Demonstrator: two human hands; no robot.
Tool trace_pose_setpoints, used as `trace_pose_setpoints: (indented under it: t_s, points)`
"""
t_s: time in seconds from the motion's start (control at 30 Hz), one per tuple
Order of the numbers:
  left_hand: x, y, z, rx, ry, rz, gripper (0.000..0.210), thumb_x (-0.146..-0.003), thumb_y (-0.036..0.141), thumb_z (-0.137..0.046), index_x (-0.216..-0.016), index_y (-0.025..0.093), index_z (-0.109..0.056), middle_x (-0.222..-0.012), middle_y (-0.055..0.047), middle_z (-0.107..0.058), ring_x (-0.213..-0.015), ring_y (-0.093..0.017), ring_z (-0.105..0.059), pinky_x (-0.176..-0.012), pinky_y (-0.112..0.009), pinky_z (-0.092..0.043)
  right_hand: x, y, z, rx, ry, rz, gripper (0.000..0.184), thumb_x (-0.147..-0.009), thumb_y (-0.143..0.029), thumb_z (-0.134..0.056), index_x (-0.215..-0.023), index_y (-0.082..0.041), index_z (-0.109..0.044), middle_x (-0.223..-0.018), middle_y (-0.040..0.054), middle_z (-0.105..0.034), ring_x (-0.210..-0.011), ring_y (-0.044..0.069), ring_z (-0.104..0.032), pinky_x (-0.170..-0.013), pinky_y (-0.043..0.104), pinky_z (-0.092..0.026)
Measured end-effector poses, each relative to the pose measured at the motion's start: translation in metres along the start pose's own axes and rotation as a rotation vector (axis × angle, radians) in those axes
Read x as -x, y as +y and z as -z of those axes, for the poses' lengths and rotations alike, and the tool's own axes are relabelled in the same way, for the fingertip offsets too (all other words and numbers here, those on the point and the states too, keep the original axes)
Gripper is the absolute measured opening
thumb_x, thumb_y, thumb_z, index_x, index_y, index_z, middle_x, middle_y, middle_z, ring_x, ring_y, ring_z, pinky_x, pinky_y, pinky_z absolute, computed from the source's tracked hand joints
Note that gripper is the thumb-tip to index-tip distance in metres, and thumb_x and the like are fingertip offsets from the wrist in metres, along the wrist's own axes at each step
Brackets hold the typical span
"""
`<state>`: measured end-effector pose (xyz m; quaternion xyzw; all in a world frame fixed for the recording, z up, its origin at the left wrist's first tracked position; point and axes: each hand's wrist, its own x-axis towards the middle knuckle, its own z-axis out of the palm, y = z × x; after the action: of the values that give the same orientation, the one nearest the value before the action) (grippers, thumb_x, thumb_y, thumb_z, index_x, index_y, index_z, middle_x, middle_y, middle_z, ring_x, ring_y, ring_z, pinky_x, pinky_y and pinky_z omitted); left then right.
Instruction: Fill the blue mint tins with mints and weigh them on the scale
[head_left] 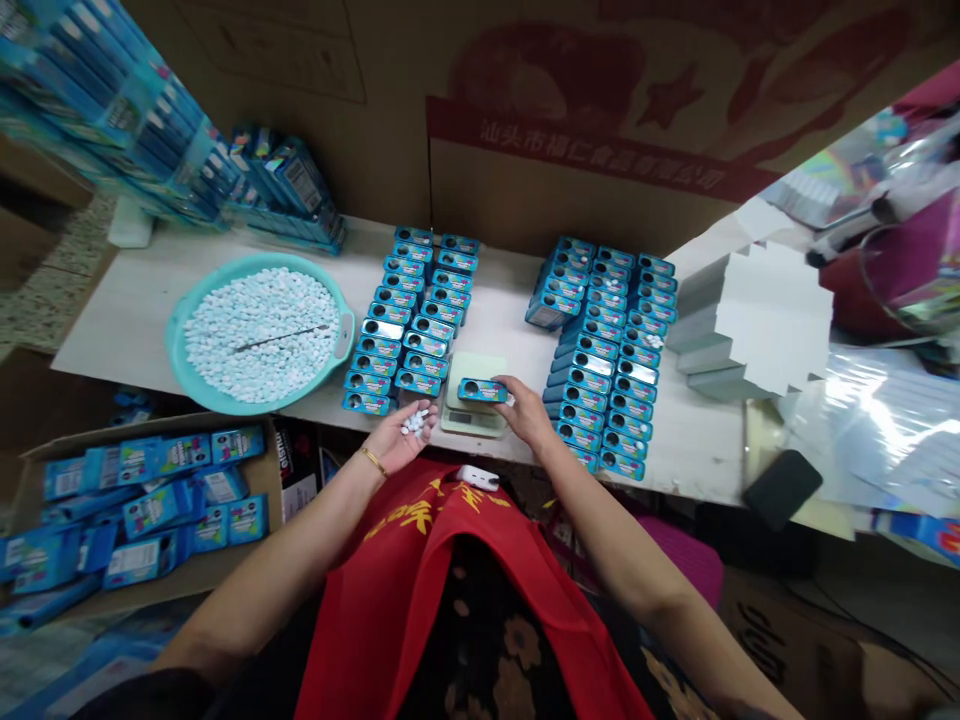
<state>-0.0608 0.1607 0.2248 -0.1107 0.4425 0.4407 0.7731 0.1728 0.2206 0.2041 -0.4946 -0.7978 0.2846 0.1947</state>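
Several white pellets (414,424) in the left hand (397,442), a blue box (481,391) in the right hand (525,411)

The left hand lies palm up, loosely cupped with its fingers partly curled, and the smooth, rounded pellets rest in the hollow. A thin gold-coloured bracelet (373,461) circles that wrist. The right hand is closed in a pinch, thumb and fingers gripping the right end of the slim blue box. The box is over a flat, pale green scale (480,363) with rounded corners; whether it touches the scale is hard to tell.

Left of the scale, narrow printed boxes (386,329) stand upright in two columns on the pale, smooth counter (510,300), a dark round spot on each glossy top. To the right, more boxes (592,365) stand packed in three columns, a few loose pellets scattered on their tops.

At the far left sits an oval turquoise basin (174,345) with a cut-out handle, heaped with pellets and crossed by a thin dark stick (281,338). Matt white card sheets (772,320) form a notched stack at the right. Behind rises a brown cardboard wall (375,150) with red printing. Below the basin, an open carton holds shiny blue packets (157,510). A red cloth apron (375,610) with yellow lettering hangs at the counter's near edge.
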Motion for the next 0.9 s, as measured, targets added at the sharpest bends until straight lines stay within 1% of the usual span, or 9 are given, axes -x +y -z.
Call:
trace_pose_setpoints:
  t_s: [0.1, 0.17, 0.27, 0.43, 0.57, 0.7, 0.8, 0.9]
  points:
    - [-0.012, -0.007, -0.002, -0.002, 0.023, 0.009, 0.012, -0.08, 0.016, -0.05, -0.08, 0.01, -0.06, -0.071, -0.007, -0.062, -0.059, -0.01, -0.06, -0.048, -0.018, -0.048, 0.006, -0.032, 0.015, 0.128, -0.01, 0.108, 0.039, -0.076, -0.02, -0.049, -0.114, -0.02, -0.047, -0.104, 0.006, -0.056, -0.094, 0.021, -0.049, -0.081, 0.034, -0.041]
    - [-0.018, -0.011, -0.007, 0.003, 0.042, 0.002, 0.011, -0.079, 0.017, -0.051, -0.078, 0.01, -0.059, -0.065, -0.005, -0.061, -0.055, -0.01, -0.059, -0.044, -0.017, -0.046, 0.011, -0.054, 0.028, 0.25, -0.054, 0.172, 0.043, -0.076, -0.019, -0.048, -0.119, -0.02, -0.045, -0.106, 0.007, -0.055, -0.093, 0.023, -0.046, -0.08, 0.035, -0.038]
    - [-0.025, -0.014, -0.017, -0.001, 0.058, 0.012, 0.011, -0.079, 0.018, -0.052, -0.073, 0.01, -0.058, -0.06, -0.004, -0.058, -0.052, -0.01, -0.058, -0.041, -0.016, -0.044, 0.015, -0.07, 0.039, 0.396, -0.107, 0.2, 0.044, -0.076, -0.018, -0.046, -0.12, -0.02, -0.044, -0.102, 0.0086, -0.055, -0.088, 0.024, -0.044, -0.076, 0.035, -0.036]
    - [-0.03, -0.018, -0.031, -0.015, 0.037, 0.033, 0.012, -0.079, 0.017, -0.052, -0.072, 0.01, -0.059, -0.059, -0.004, -0.058, -0.048, -0.009, -0.056, -0.041, -0.017, -0.044, 0.02, -0.072, 0.044, 0.506, -0.123, 0.176, 0.041, -0.077, -0.018, -0.045, -0.118, -0.02, -0.046, -0.099, 0.0092, -0.055, -0.087, 0.023, -0.043, -0.074, 0.034, -0.034]
    - [-0.032, -0.02, -0.034, -0.006, 0.016, 0.054, 0.01, -0.079, 0.017, -0.052, -0.075, 0.01, -0.058, -0.064, -0.005, -0.06, -0.051, -0.009, -0.057, -0.042, -0.017, -0.045, 0.026, -0.078, 0.051, 0.522, -0.113, 0.209, 0.042, -0.08, -0.019, -0.041, -0.122, -0.02, -0.042, -0.099, 0.0088, -0.055, -0.087, 0.024, -0.043, -0.073, 0.035, -0.033]
    - [-0.034, -0.022, -0.035, -0.008, -0.002, 0.072, 0.012, -0.079, 0.018, -0.051, -0.072, 0.01, -0.057, -0.06, -0.004, -0.059, -0.049, -0.009, -0.056, -0.04, -0.017, -0.044, 0.027, -0.075, 0.05, 0.538, -0.098, 0.182, 0.041, -0.078, -0.019, -0.043, -0.119, -0.018, -0.046, -0.099, 0.0085, -0.056, -0.085, 0.024, -0.043, -0.072, 0.036, -0.034]
    - [-0.037, -0.023, -0.036, -0.009, -0.017, 0.076, 0.012, -0.08, 0.017, -0.05, -0.073, 0.01, -0.058, -0.061, -0.004, -0.059, -0.05, -0.009, -0.056, -0.041, -0.017, -0.045, 0.028, -0.072, 0.049, 0.522, -0.098, 0.169, 0.042, -0.078, -0.018, -0.044, -0.12, -0.018, -0.045, -0.102, 0.0088, -0.055, -0.088, 0.024, -0.043, -0.074, 0.036, -0.035]
    - [-0.038, -0.022, -0.035, -0.013, -0.014, 0.066, 0.013, -0.079, 0.017, -0.051, -0.072, 0.009, -0.058, -0.062, -0.005, -0.059, -0.052, -0.009, -0.056, -0.042, -0.017, -0.045, 0.026, -0.061, 0.046, 0.427, -0.064, 0.122, 0.04, -0.077, -0.018, -0.045, -0.118, -0.019, -0.045, -0.1, 0.0085, -0.055, -0.089, 0.024, -0.045, -0.077, 0.035, -0.037]
